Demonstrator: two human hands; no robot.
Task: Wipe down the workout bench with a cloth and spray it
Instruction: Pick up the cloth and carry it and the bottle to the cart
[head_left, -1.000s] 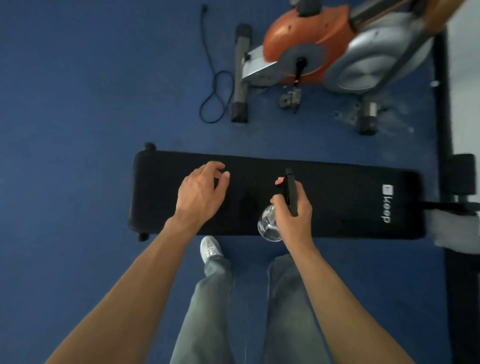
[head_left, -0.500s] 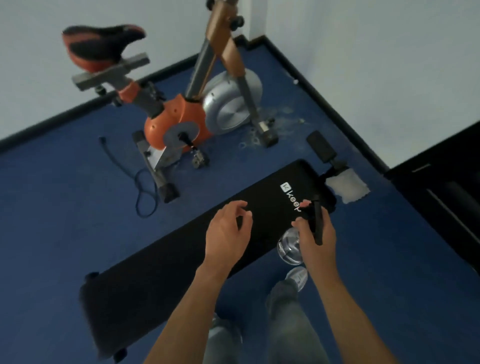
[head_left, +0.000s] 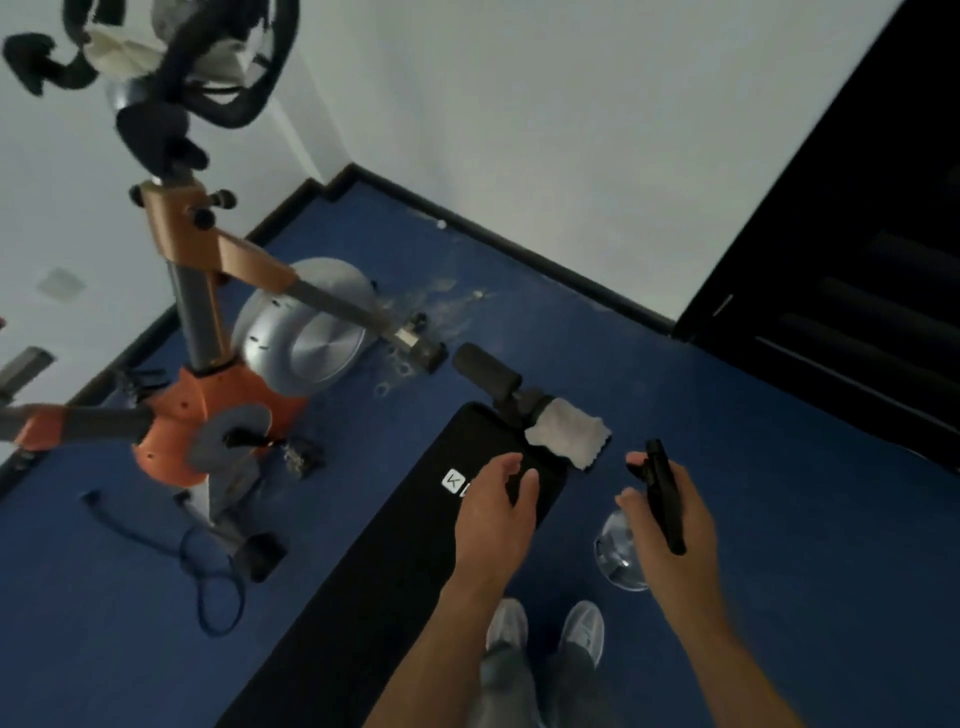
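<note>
We see the bench (head_left: 395, 561) as a long black pad lying on the blue floor (head_left: 779, 545), its long axis running from the bottom centre of the frame up toward the middle right, where the head end points at the corner of the room. Its near end is cut off by the lower edge, and our left forearm covers part of it. A white logo near the head end is half hidden under our left hand (head_left: 493, 514), which hovers over the pad with fingers loosely curled and gripping nothing. A pale cloth (head_left: 569, 434) lies draped at the head end, just past a black roller (head_left: 488, 371). To the right of the bench, our right hand (head_left: 670, 525) is wrapped around the black head of a clear bottle (head_left: 618, 556), nozzle pointing up-frame; the bottle's body is largely hidden behind the hand. An orange bike (head_left: 218, 410) stands at left, blurred, its top cropped.
</note>
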